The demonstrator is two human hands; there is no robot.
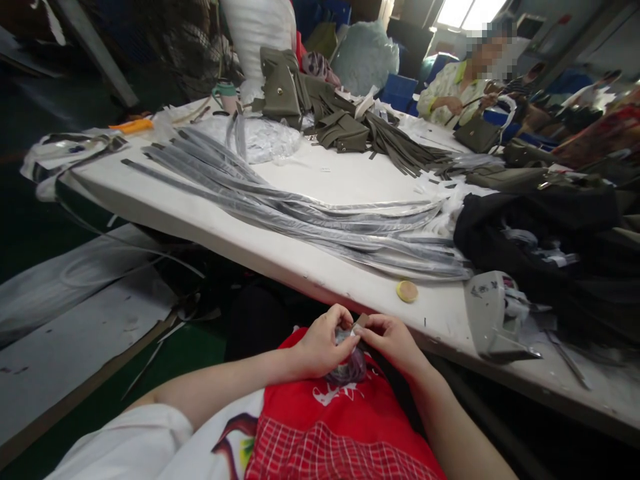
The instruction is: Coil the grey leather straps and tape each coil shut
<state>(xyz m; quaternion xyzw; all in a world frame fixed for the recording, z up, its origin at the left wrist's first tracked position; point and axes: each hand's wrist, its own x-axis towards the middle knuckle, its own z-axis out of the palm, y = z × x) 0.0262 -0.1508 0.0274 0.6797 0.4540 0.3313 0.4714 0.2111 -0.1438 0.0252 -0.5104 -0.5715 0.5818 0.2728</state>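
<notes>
My left hand (320, 341) and my right hand (393, 341) meet over my lap, just below the table's near edge. A short brown strap end (361, 321) sticks up between the fingers of the right hand, whose thumb and forefinger are pinched on it. Left thumb and fingers curl towards the same spot; what they grip is mostly hidden. A small white bit shows at the fingertips. Under the hands, on my red apron (305, 393), rests a coiled grey-purple bundle (353, 367) that looks wrapped in clear film.
Long film-wrapped grey straps (300, 213) lie along the white table (235, 250). Nearby are a round yellow-rimmed disc (407, 291), a tape dispenser (485, 313), black cloth (540, 220) and olive bags (283, 90). Across the table a person (453, 93) handles a bag.
</notes>
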